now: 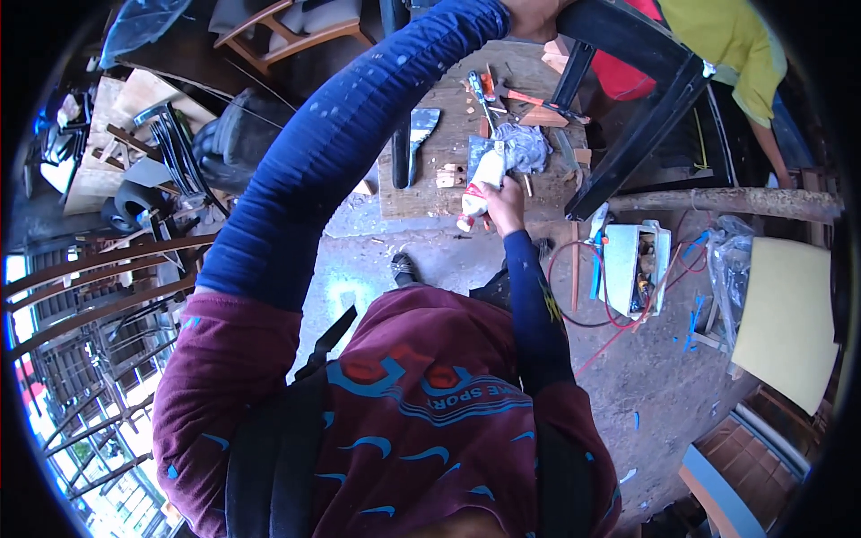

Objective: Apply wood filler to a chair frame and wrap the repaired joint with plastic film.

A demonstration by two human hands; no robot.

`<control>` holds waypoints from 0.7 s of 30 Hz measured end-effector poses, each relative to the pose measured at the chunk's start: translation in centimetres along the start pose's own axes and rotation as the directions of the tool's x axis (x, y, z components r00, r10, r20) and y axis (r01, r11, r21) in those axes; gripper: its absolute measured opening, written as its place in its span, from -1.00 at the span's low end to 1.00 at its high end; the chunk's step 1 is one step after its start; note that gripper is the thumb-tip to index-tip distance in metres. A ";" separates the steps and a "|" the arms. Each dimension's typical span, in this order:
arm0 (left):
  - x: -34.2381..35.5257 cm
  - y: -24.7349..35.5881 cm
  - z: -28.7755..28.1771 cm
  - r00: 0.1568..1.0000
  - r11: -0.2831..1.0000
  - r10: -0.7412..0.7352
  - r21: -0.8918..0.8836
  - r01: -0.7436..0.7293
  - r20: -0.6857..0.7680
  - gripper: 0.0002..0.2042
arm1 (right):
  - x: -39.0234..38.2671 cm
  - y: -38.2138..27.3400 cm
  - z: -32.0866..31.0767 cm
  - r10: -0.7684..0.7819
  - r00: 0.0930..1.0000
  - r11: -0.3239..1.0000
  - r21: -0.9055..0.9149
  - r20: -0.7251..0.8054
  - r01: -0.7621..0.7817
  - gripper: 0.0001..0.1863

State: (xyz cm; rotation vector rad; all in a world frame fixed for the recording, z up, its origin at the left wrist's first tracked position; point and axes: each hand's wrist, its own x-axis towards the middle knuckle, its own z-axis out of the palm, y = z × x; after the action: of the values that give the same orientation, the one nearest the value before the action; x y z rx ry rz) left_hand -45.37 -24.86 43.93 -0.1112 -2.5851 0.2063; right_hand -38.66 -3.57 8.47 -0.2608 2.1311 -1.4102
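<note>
Evidently, the white bottle point(487, 175) is in the right hand point(508, 206), tilted above the near edge of the counter point(395, 204); the right fingers are wrapped round it; the left hand point(535, 18) lies at the upper edge beside a black frame point(619, 40), and whether its fingers are clenched or released cannot be told. Risk noted: a hard squeeze or loose closure could spill contents on the grey cloth point(527, 146) or wooden blocks point(451, 175); the frame, if poorly supported, could slip; the hammer point(538, 101), lying loose, could be knocked off by a stray sleeve. Markings: the bottle carries a red-and-white label, too small to read; the maroon shirt point(421, 377) bears lettering, partly legible, and blue curved marks.
</note>
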 end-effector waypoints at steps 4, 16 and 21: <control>0.2 2.1 -1.0 0.998 0.993 0.061 -0.105 -0.058 0.020 -0.46 | 9.5 5.1 2.1 -0.022 0.995 0.951 -0.308 -0.092 -0.008 -0.60; -2.7 2.4 -2.1 1.000 0.967 -0.014 -0.256 0.020 0.027 -0.40 | 12.3 -3.0 3.7 0.021 0.977 0.570 -0.801 -0.211 -0.185 -0.56; -1.4 3.3 -1.8 0.988 0.970 -0.038 -0.233 0.072 0.148 -0.43 | 13.2 -0.6 2.9 0.014 0.941 0.611 -0.742 -0.338 -0.275 -0.64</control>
State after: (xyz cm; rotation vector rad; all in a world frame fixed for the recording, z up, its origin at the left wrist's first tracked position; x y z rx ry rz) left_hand -43.10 -21.51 44.18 -0.1151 -2.7426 -0.1228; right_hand -48.00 -12.03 3.58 -0.1867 2.8546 -0.3268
